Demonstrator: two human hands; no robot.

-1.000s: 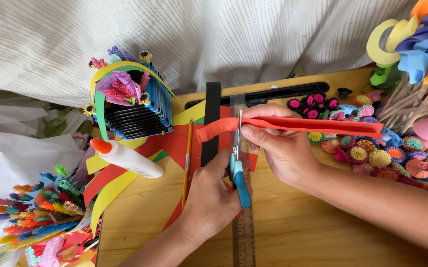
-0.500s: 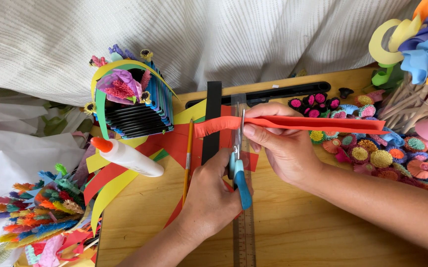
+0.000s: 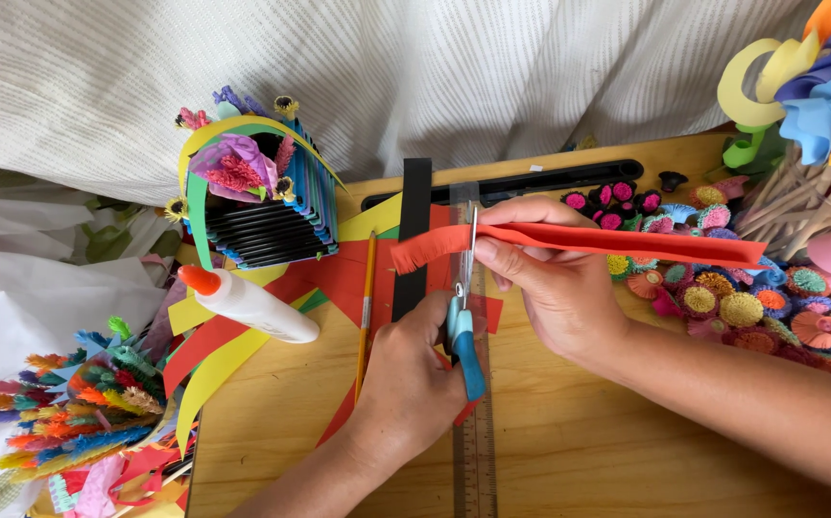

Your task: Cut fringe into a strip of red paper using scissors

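The left hand (image 3: 415, 384) is gripping blue-handled scissors (image 3: 463, 326), fingers closed around the handles, blades pointing away and meeting the edge of a red paper strip (image 3: 588, 242). The right hand (image 3: 550, 283) is pinching that strip, thumb and fingers clamped on it, holding it level above the counter (image 3: 588, 451); the strip's left end is showing a cut fringe. A ruler (image 3: 474, 451) is lying under the scissors, a pencil (image 3: 366, 307) just left of it. A glue bottle (image 3: 248, 305) is resting farther left on coloured paper. Small paper flowers (image 3: 723, 297) are crowding the right side.
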